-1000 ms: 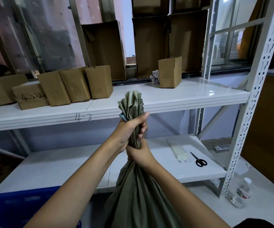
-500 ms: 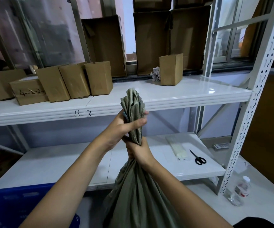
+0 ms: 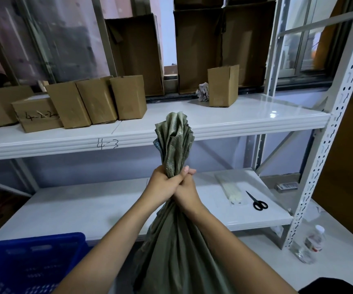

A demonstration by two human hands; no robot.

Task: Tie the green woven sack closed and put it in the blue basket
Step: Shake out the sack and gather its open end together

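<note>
The green woven sack (image 3: 177, 247) hangs in front of me, its mouth gathered into a pleated bunch that stands up above my fists. My left hand (image 3: 161, 183) is clenched around the neck of the sack. My right hand (image 3: 186, 193) grips the same neck just below and to the right, pressed against the left hand. No tie is visible around the neck. The blue basket (image 3: 31, 264) sits at the lower left, partly cut off by the frame edge.
A white metal rack stands ahead. Its lower shelf (image 3: 76, 209) holds a packet of white ties (image 3: 230, 187) and black scissors (image 3: 257, 201). Several cardboard boxes (image 3: 90, 102) line the upper shelf. A plastic bottle (image 3: 314, 239) stands on the floor by the rack's right post (image 3: 324, 145).
My left hand has slid down the gathered neck and now sits against my right hand, leaving more of the bunched mouth free above. The view has tilted slightly downward.
</note>
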